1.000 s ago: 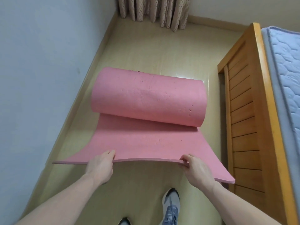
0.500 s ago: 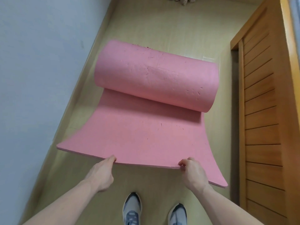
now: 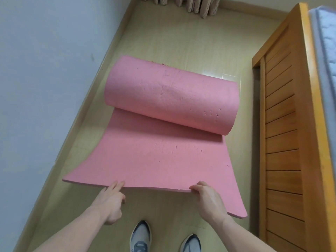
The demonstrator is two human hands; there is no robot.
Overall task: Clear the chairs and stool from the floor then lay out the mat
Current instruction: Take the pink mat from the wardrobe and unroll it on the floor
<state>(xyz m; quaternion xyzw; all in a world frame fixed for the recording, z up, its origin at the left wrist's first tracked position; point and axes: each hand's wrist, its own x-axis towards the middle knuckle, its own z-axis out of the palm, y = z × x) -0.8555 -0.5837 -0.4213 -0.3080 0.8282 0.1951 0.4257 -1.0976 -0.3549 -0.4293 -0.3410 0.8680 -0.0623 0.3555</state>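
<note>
Near edge: two shoes on the floor, person standing at the near end of the strip between wall and bed frame. Right hand grips the near edge of the pink mat, fingers curled over it, as half a second ago. Left hand has changed: earlier it pinched the same edge, now its fingers are mostly straightened and apart, tips just touching the edge (letting go, I judge, or shifting hold). The flat stretch of mat is longer than one second ago; the roll sits farther out, still partly wound. No chairs or stool in view, so clearing looks done; laying out is underway, roughly early-middle. Far end: curtain hem, floor beyond the roll open for unrolling.
</note>
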